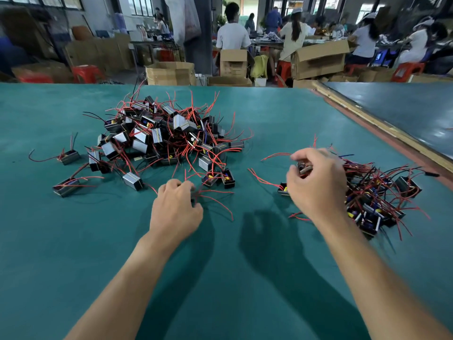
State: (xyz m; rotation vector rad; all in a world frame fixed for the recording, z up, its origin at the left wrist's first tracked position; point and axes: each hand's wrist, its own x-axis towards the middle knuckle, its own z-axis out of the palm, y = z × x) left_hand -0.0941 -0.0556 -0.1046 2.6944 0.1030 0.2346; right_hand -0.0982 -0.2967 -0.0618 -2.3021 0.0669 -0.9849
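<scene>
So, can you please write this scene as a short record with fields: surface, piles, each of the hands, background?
surface: green table
left pile: large heap of small black boxes with red and black wires
right pile: smaller heap of similar boxes
left hand: grips a mostly hidden box, its red wires sticking out
right hand: pinches a blurred box beside the smaller heap
background: people seated at benches, cardboard cartons
</scene>
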